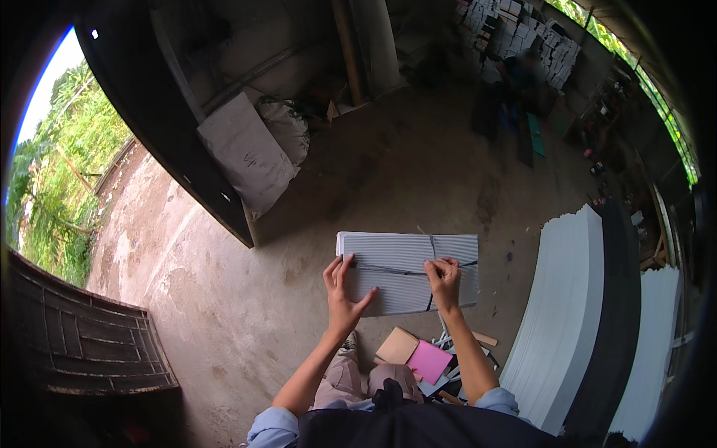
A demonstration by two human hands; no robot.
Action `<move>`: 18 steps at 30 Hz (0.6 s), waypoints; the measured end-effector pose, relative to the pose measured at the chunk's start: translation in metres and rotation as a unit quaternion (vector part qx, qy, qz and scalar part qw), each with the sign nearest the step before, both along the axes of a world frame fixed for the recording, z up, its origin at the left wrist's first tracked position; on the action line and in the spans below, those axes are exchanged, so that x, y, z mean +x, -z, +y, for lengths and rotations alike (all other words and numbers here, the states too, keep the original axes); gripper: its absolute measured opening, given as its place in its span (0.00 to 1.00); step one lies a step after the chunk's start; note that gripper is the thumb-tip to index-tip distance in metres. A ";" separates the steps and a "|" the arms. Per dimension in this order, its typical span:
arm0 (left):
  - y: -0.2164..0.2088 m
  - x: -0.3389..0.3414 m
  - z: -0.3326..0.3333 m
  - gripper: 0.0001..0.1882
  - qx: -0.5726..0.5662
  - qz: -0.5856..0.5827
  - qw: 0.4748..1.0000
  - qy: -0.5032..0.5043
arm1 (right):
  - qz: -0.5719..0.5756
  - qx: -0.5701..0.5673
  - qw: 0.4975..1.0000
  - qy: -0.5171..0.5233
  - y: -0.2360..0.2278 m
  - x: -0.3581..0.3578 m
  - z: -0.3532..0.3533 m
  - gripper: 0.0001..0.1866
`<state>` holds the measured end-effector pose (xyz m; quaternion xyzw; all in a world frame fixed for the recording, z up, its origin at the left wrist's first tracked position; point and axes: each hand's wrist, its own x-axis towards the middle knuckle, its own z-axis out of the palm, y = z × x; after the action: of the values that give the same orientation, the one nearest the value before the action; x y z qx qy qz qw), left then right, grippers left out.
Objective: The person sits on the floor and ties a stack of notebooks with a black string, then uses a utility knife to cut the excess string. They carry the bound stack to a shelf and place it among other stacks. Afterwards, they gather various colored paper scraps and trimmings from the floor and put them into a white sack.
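Apparently steadied white stack point(396, 295) by its left end with spread left hand point(343, 305), pinching its cord point(388, 268) with right hand point(445, 284).

Underside of bundle point(399, 287) hidden, distant person point(517, 75) blurred

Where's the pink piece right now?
In the head view, the pink piece is low, just right of centre, beside the tan piece and below the tied white stack.

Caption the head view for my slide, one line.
The left hand rests on a tied, pale ridged stack, the right hand pinching at its dark tie, a long white stack to the right.
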<state>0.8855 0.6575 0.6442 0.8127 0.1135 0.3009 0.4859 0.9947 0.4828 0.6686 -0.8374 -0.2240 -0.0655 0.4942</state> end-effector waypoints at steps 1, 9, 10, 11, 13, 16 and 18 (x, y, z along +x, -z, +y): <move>-0.015 0.019 0.011 0.38 0.010 0.015 1.000 0.006 | 0.004 0.012 1.000 0.005 -0.014 0.016 0.009 0.16; -0.060 0.190 0.047 0.29 -0.022 0.085 0.990 0.111 | -0.026 0.036 0.996 0.072 -0.069 0.157 0.023 0.18; -0.052 0.215 0.043 0.29 -0.017 0.073 0.990 0.119 | -0.019 0.025 0.996 0.084 -0.067 0.176 0.017 0.19; -0.041 0.240 0.034 0.29 -0.010 0.049 0.990 0.134 | -0.028 0.033 0.992 0.116 -0.058 0.192 0.008 0.20; -0.035 0.284 0.010 0.30 0.006 0.045 0.987 0.151 | -0.021 0.077 0.979 0.189 -0.017 0.234 -0.017 0.19; -0.037 0.384 -0.011 0.29 0.052 0.056 0.985 0.152 | 0.056 0.150 0.961 0.224 0.000 0.329 -0.035 0.20; -0.039 0.449 -0.024 0.21 0.250 0.057 0.964 0.075 | 0.073 0.107 0.967 0.220 0.003 0.389 -0.049 0.21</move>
<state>1.3343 0.6337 0.6835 0.9303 0.0009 0.2361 0.2807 1.3836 0.4340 0.6657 -0.8109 0.0109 -0.1352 0.5692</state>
